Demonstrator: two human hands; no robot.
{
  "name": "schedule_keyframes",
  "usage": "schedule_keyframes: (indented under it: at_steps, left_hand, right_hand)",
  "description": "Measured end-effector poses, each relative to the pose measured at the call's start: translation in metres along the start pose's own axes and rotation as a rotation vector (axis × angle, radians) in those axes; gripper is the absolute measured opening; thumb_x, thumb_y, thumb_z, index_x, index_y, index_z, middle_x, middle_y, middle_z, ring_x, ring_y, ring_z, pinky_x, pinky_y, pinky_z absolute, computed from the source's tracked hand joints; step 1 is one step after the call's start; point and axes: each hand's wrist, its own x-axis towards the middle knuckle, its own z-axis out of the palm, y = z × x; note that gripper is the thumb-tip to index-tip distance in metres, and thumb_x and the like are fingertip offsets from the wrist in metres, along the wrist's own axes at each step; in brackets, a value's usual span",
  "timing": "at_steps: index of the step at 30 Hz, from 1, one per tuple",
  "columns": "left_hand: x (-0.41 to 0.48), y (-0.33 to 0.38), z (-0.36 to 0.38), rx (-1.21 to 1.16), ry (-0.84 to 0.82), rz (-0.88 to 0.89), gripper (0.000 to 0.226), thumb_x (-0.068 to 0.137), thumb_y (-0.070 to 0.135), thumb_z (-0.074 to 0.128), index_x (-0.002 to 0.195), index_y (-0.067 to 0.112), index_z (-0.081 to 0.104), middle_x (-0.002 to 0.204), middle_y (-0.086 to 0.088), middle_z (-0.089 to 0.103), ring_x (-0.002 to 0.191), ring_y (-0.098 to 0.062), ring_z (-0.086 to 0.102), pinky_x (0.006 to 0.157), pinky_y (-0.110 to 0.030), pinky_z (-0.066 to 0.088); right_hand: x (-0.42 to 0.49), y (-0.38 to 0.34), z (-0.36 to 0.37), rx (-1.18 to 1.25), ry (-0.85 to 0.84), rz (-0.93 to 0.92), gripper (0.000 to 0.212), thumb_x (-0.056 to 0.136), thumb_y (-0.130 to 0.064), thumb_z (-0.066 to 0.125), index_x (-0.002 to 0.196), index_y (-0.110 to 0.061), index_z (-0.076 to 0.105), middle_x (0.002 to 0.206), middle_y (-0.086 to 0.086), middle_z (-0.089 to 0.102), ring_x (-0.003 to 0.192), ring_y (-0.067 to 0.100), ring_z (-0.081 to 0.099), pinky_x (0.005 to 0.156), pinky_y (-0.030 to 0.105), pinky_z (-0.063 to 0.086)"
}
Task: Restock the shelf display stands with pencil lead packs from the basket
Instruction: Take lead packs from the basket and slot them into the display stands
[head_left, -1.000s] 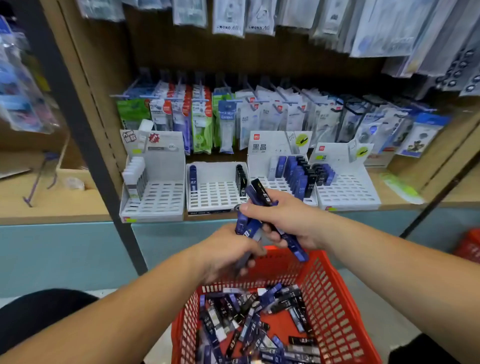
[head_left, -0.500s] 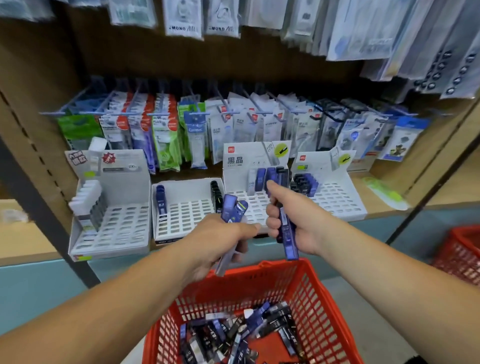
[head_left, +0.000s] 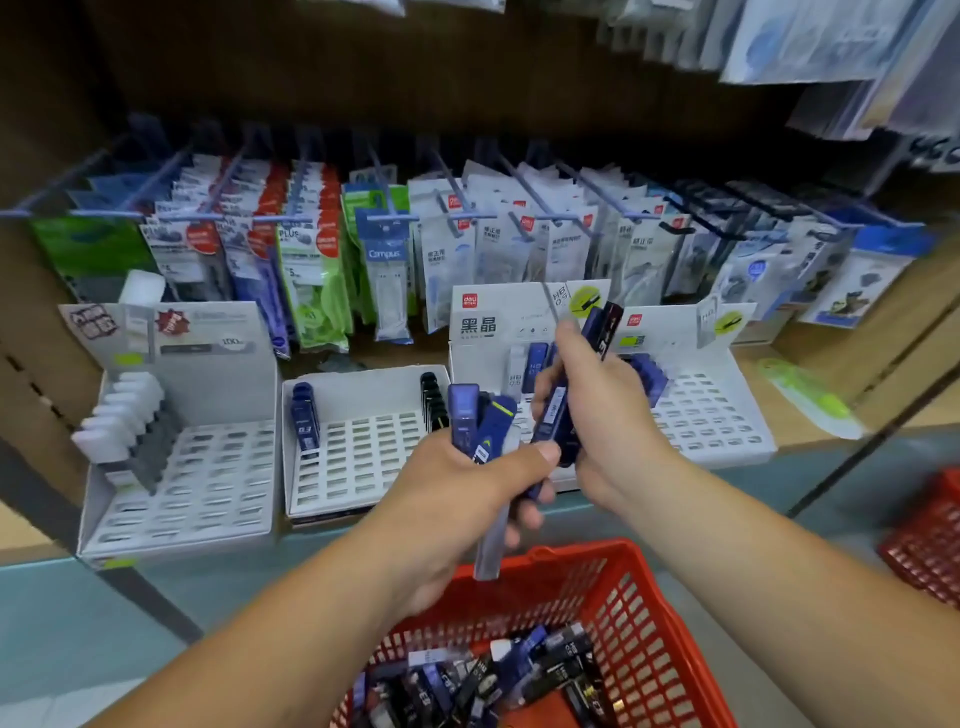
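Curled tight round a small bunch of blue pencil lead packs (head_left: 475, 415): the fingers (head_left: 535, 457) of the left hand (head_left: 457, 499), thumb on top, pack tops poking up, one grey end sticking out below. Clamped on a few dark blue and black packs (head_left: 597, 332): the fingers (head_left: 563, 345) of the right hand (head_left: 602, 421), packs held nearly upright. Both hands very close together, up in front of the white display stands (head_left: 358, 457).

Four stands in a row on the wooden shelf (head_left: 763, 358). In the far left one, white and grey packs down one side. In the next, a few blue packs on the left and black ones on the right. More blue packs in the two stands behind the hands.

Just under the hands, a red basket (head_left: 571, 551) with lots of loose packs (head_left: 493, 675) in a heap. Behind the stands, hanging packets (head_left: 389, 249) on hooks. At the far right edge, a second red basket (head_left: 930, 545).
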Motion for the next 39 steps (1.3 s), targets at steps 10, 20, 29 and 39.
schedule_keyframes:
  at_steps: [10,20,29,39]
  left_hand:
    - [0.009,0.012,-0.015,-0.078,0.089,-0.055,0.021,0.092,0.023,0.075,0.08,0.006,0.071,0.067,-0.012,0.064,0.05,-0.018,0.052,0.048,-0.026,0.044]
    - [0.02,0.019,-0.019,-0.228,0.056,-0.127,0.018,0.094,0.027,0.071,0.09,0.009,0.07,0.065,-0.01,0.061,0.048,-0.016,0.049,0.041,-0.023,0.04]
    - [0.029,0.0,-0.014,-0.018,0.127,0.025,0.019,0.083,0.021,0.084,0.098,0.012,0.076,0.073,-0.01,0.07,0.052,-0.018,0.051,0.05,-0.028,0.042]
    - [0.046,0.006,-0.012,0.172,0.158,0.057,0.009,0.085,0.012,0.081,0.092,0.013,0.075,0.059,-0.006,0.061,0.051,-0.017,0.051,0.047,-0.025,0.045]
  right_hand:
    - [0.001,-0.004,-0.041,-0.762,-0.309,-0.633,0.007,0.091,-0.033,0.074,0.087,-0.027,0.071,0.079,-0.011,0.066,0.076,0.003,0.062,0.073,0.019,0.048]
    - [0.006,0.002,-0.057,-1.028,-0.496,-0.676,0.006,0.087,-0.038,0.072,0.09,-0.034,0.069,0.079,-0.01,0.059,0.078,0.007,0.058,0.073,0.039,0.05]
    - [-0.007,0.004,-0.044,-0.275,-0.302,-0.024,0.019,0.095,-0.025,0.072,0.094,-0.01,0.061,0.049,0.006,0.039,0.038,0.015,0.03,0.044,0.024,0.02]
    - [0.023,-0.023,-0.05,-0.357,-0.147,-0.19,0.014,0.087,-0.009,0.079,0.096,-0.016,0.072,0.063,-0.001,0.059,0.039,0.012,0.037,0.039,0.017,0.028]
